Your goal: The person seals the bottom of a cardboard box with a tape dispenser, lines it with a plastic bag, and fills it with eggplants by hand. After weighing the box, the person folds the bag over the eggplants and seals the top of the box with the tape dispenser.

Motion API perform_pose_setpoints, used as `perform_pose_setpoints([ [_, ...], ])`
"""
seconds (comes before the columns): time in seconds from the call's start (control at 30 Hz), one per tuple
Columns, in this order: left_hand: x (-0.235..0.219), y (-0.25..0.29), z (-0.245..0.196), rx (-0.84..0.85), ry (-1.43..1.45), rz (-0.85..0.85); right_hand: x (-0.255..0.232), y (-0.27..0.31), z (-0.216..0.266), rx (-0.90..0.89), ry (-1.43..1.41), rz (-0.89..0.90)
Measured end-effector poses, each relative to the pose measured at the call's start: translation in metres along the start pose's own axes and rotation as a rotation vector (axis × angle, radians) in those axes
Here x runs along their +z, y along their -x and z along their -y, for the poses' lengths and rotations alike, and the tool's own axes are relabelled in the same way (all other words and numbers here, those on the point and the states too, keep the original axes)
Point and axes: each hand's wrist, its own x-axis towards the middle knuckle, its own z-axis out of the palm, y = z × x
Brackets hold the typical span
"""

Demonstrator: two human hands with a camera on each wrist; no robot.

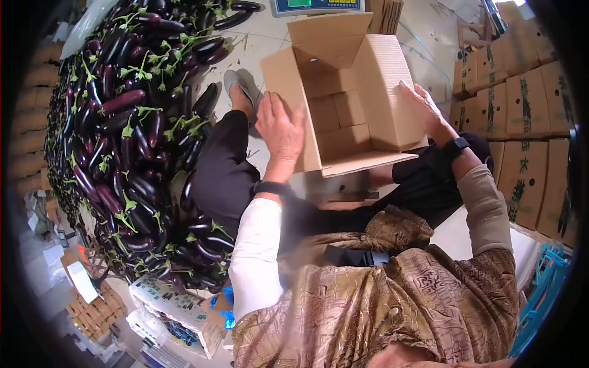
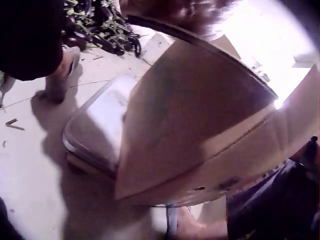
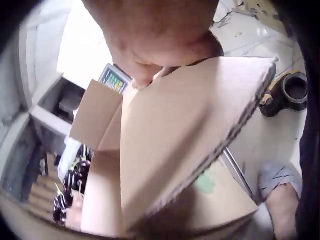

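Observation:
An upright cardboard box with its flaps spread stands between the person's legs, and no contents show inside. The left hand lies on the left flap, its fingers extended. On the outer side of the right flap rests the right hand, fingers nearly straight near the edge. From the right wrist view, fingertips touch the top of the flap. In the left wrist view the box fills the middle, and the left hand is only partly visible at the top, blurred.
A large heap of eggplants covers the floor on the left. A digital scale sits beyond the box. Printed cartons are stacked on the right. A tape dispenser appears in the right wrist view.

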Motion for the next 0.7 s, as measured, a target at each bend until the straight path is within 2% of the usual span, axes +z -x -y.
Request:
perform_pose_setpoints([
  [0.03,0.000,0.001,-0.008,0.044,0.017,0.022,0.005,0.002,-0.006,0.005,0.103,-0.197],
  [0.07,-0.001,0.000,-0.014,-0.020,0.053,0.068,0.013,0.002,-0.014,-0.180,0.039,-0.203],
  [0.1,-0.002,-0.001,-0.018,-0.016,0.059,0.072,0.018,-0.001,-0.016,-0.178,0.040,-0.211],
  [0.17,-0.007,-0.005,-0.020,0.037,-0.157,0.160,0.028,-0.009,-0.017,-0.901,1.041,-0.789],
  [0.2,-0.010,-0.006,-0.020,0.070,-0.193,0.162,0.035,-0.009,-0.016,-0.930,0.939,-0.667],
  [0.23,-0.014,-0.011,-0.023,0.072,-0.196,0.157,0.046,-0.007,-0.009,-0.934,0.935,-0.670],
  [0.3,-0.015,-0.019,-0.033,-0.113,0.010,0.372,0.062,-0.002,-0.001,-0.542,0.871,-0.416],
  [0.33,-0.012,-0.019,-0.039,-0.099,0.034,0.307,0.062,-0.010,0.001,-0.338,0.805,-0.266],
  [0.43,0.018,-0.023,-0.037,-0.160,0.185,0.417,0.072,-0.017,0.003,-0.278,0.718,-0.150],
  [0.47,0.033,-0.020,-0.037,-0.100,0.284,0.296,0.072,-0.018,0.002,-0.318,0.718,-0.168],
  [0.5,0.038,-0.021,-0.036,-0.040,0.297,0.294,0.070,-0.017,-0.001,-0.301,0.720,-0.148],
  [0.57,0.026,-0.022,-0.042,-0.132,0.283,0.329,0.063,-0.023,-0.004,-0.347,0.639,-0.066],
  [0.6,0.028,-0.020,-0.039,-0.153,0.285,0.332,0.054,-0.039,-0.022,-0.443,0.750,-0.085],
  [0.63,0.031,-0.020,-0.035,-0.171,0.286,0.326,0.052,-0.038,-0.017,-0.461,0.751,-0.057],
  [0.67,0.035,-0.020,-0.029,-0.111,0.298,0.365,0.052,-0.035,-0.013,-0.420,0.793,-0.076],
  [0.7,0.026,-0.018,-0.035,-0.115,0.345,0.297,0.055,-0.030,-0.013,-0.378,0.834,-0.088],
])
